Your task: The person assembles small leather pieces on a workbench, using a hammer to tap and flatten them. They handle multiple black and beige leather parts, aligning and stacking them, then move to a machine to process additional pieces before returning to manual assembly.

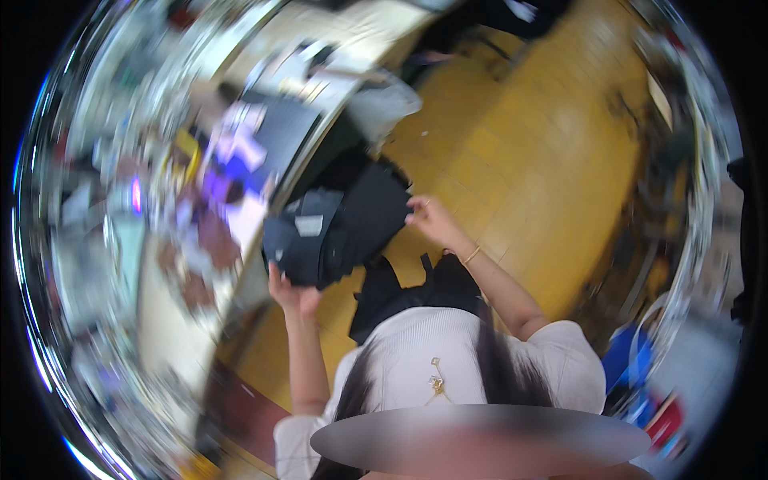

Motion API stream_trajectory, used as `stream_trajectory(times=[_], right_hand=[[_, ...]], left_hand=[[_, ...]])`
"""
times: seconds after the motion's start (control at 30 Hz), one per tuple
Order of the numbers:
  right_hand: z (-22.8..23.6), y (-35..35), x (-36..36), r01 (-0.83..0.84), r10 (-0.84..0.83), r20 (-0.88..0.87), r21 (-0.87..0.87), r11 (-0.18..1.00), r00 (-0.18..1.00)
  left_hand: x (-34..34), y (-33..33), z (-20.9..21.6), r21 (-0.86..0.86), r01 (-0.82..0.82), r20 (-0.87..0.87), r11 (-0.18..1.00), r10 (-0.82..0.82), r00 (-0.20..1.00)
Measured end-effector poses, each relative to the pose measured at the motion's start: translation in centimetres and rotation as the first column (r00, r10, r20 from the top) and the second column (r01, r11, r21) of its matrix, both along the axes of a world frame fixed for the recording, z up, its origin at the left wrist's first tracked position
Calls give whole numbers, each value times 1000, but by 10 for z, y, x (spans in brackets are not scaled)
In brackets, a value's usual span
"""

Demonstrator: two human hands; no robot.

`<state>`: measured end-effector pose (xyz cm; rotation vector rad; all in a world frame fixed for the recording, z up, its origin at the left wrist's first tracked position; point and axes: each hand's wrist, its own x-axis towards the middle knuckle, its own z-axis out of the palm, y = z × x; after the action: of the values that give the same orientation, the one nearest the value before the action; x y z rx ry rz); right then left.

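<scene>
A black and dark navy fabric piece [360, 216], with a white rectangular label on it, is stretched between my two hands. It looks like a folded garment or a soft bag; blur hides which. My left hand [294, 292] grips its near left edge, thumb and fingers closed on the cloth. At the far right corner, my right hand [432, 222] pinches the edge of the same cloth. The piece hangs in front of my lap, beside the table's edge.
To the left runs a long pale table [172, 336] strewn with blurred items, among them a purple-lit patch [236, 172] and a dark flat panel [280, 132]. A translucent plastic bag [384, 104] hangs at its edge. Yellow floor [528, 160] lies right; blue items [628, 360] stand lower right.
</scene>
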<state>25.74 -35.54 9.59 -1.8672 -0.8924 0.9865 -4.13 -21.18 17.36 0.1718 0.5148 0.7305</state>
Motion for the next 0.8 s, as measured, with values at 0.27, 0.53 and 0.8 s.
stream_trajectory(times=[0.27,0.53,0.8], right_hand=[[7,-16,18,55,-19,141,-261,964,990],[-6,-163,51,351,-311,194,-227,908,930],[26,-361,95,796,-633,-624,-29,605,458]], left_hand=[[171,116,-10,45,524,87,850,-526,846],[308,-34,-22,-14,873,184,487,-857,481],[420,-236,-23,-91,993,249,-82,-967,-57]])
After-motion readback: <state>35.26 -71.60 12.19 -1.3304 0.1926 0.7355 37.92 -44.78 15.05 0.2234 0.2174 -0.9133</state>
